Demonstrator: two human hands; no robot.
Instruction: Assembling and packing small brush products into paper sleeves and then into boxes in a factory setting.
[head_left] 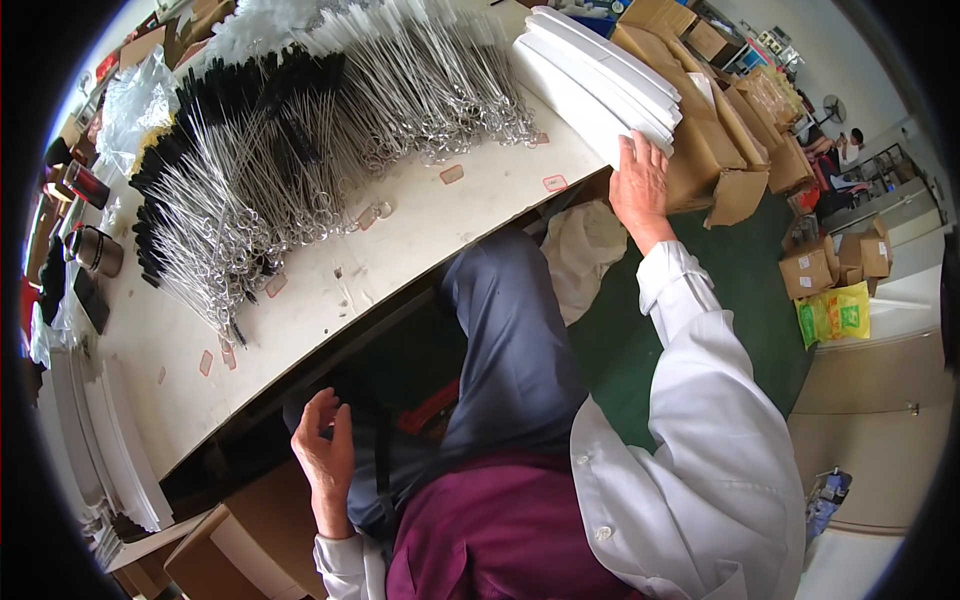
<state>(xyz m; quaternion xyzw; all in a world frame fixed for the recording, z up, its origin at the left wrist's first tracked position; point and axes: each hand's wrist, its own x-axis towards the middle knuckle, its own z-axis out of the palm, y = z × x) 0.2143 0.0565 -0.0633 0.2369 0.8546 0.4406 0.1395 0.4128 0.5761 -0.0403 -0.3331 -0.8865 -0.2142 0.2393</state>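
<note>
My right hand point(640, 190) lies with its fingers stretched over the near end of a stack of white flat cartons or folded sheets point(598, 82) at the table's right end. It touches them without a visible grip. My left hand point(325, 455) hovers over my lap near the table's front edge, fingers loosely bent and apart, with nothing in it. Across the table point(400, 215) lie heaps of thin wire brushes with looped ends: black-bristled brushes point(225, 190) at the left and white-bristled brushes point(430, 75) farther right.
Opened brown cardboard boxes point(690, 130) stand right beside the white stack. More white flat pieces point(105, 440) lean at the table's left end, above a cardboard box point(250, 540). A metal cup point(95, 250) and clear plastic bags point(140, 110) sit at the far left.
</note>
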